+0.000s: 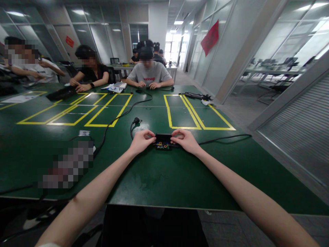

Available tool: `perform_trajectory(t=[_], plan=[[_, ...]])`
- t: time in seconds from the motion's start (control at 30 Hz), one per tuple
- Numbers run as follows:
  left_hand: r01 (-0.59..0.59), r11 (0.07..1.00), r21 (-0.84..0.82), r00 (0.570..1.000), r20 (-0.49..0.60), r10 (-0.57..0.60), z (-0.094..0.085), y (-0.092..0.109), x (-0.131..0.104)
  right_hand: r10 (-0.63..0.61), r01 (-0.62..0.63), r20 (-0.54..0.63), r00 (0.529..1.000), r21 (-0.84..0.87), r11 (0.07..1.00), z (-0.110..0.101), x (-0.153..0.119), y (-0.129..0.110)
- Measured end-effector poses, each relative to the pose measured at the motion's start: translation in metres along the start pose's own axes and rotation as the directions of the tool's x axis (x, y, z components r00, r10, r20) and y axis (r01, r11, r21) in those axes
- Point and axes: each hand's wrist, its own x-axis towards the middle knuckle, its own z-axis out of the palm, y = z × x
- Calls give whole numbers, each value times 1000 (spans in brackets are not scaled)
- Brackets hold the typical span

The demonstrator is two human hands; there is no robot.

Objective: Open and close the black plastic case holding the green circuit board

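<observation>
A small black power adapter lies opened in front of me, with its circuit board (pixel 162 146) showing coils and coloured parts. Behind the board stands the black casing cover (pixel 163 137), tilted up. My left hand (pixel 142 140) pinches the cover's left end between thumb and fingers. At the opposite end, my right hand (pixel 185 140) pinches it the same way. A black cable (pixel 226 138) leads off to the right from the adapter. Beyond my left hand rests a black plug (pixel 136 120) on a cord, whose join to the adapter is hidden behind that hand.
The green table (pixel 144 178) carries yellow tape outlines (pixel 200 127). To the left lies a blurred-out object (pixel 69 164) with a long black cable (pixel 108 127). Co-workers sit across the table, near a black folded stand (pixel 196 96) and papers (pixel 118 87).
</observation>
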Motion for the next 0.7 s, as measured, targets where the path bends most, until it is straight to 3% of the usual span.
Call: perform_trajectory(t=[0.3, 0.4, 0.53, 0.7], plan=[[2, 1000, 9, 1000, 19, -2, -2, 3, -1, 5, 1, 93, 996, -70, 998, -3, -4, -7], [-4, 1000, -7, 999, 54, 4, -2, 5, -3, -128, 149, 145, 981, -142, 979, -5, -8, -14], [-34, 999, 4, 995, 89, 33, -2, 9, -6, -316, 363, 214, 924, -240, 900, -5, -12, -22], [-106, 993, 53, 990, 99, 101, -1, 13, -11, -392, 451, 239, 889, -294, 843, -5, -14, -23]])
